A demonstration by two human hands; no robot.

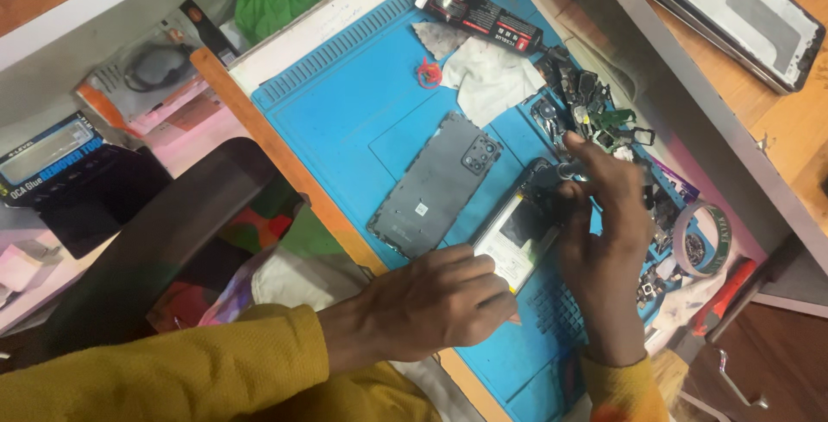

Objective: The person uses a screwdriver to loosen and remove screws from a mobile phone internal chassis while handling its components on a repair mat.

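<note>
The phone (517, 232) lies opened on the blue mat (345, 112), its back cover (435, 185) already off beside it. The left hand (440, 301) presses flat on its lower end, fingers loosely curled; the right hand (604, 250) has its fingers closed around a screwdriver (569, 169) at the top, so the inner work looks unfinished.

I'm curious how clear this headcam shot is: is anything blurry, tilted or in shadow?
Head view: tilted frame; even indoor light; soft blur throughout, so the small parts pile smears together; right hand shades the opened phone; left hand shows clearly; the grey back cover looks matte, glare-free.

Mustard-yellow knit sleeves down to both wrists, left hand (440, 301) and right hand (604, 250) bare.
</note>
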